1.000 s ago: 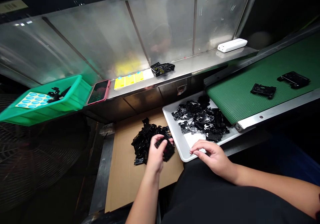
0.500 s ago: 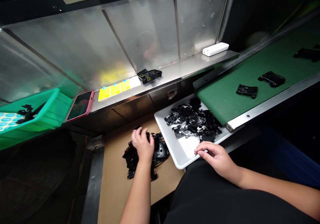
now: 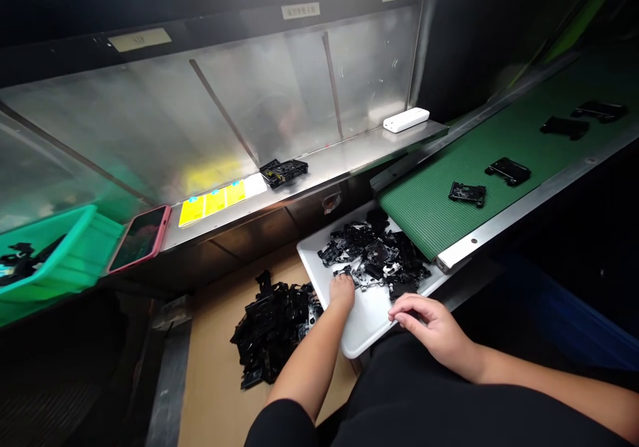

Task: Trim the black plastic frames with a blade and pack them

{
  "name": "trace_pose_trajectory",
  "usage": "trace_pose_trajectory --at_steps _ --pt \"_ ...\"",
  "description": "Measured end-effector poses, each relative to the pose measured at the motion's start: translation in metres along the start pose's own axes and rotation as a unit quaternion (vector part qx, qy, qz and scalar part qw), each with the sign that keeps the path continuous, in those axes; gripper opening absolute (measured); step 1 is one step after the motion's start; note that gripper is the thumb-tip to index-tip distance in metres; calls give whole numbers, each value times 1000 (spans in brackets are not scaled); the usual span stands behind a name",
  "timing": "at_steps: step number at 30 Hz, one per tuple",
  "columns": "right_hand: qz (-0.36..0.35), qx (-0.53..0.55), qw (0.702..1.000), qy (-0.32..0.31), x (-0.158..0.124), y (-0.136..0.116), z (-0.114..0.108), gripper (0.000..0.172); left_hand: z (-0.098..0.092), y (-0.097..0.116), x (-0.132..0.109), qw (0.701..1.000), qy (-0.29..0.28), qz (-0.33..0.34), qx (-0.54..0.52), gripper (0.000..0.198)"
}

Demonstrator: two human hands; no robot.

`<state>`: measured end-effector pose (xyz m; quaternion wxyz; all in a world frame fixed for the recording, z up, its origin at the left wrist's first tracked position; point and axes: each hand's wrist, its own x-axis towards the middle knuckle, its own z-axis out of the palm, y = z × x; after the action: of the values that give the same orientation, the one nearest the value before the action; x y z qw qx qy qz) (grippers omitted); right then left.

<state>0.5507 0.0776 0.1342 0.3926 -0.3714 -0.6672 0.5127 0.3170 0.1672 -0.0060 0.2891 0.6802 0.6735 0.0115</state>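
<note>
White tray (image 3: 369, 320), lower middle: loose black plastic parts (image 3: 374, 254). Left hand (image 3: 342, 292) curled at their near edge, pinch unclear. Right hand (image 3: 424, 317) on the tray rim, fingers loosely spread. Green bin (image 3: 94, 247), far left: more parts. Black heap (image 3: 269, 327) on cardboard (image 3: 210, 400). Green conveyor belt (image 3: 424, 207), right.

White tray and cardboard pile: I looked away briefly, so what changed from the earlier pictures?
The left hand moved off the pile of black parts on the cardboard to the white tray, beside the tray's parts. The right hand stayed at the tray's near edge.
</note>
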Motion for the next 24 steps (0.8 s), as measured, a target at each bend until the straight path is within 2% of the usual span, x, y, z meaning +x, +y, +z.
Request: trace_pose_trajectory --at_steps 6,10,12,14,16,19,22,24 --pt "8 11 1000 -5 -1 2 -3 15 -18 -8 -17 983 12 -19 -183 37" --pt "17 28 999 13 0 4 -2 17 -40 -11 -50 935 0 2 -356 30" --pt "18 35 999 17 1 4 1 19 -47 -6 -73 888 -3 8 -460 26" --pt "15 38 999 16 2 1 4 20 -48 3 -97 822 -5 4 -569 32" --pt "7 40 999 10 3 -2 7 20 -41 16 -120 747 -11 -7 -665 38" --pt "-17 44 999 0 5 -7 13 18 -23 34 -148 644 -20 -34 -764 37" --pt "-30 49 998 -19 6 -9 19 16 -7 46 -168 569 -15 -62 -820 30" --pt "-26 51 998 -35 6 -8 25 16 -1 46 -178 535 -12 -81 -841 28"
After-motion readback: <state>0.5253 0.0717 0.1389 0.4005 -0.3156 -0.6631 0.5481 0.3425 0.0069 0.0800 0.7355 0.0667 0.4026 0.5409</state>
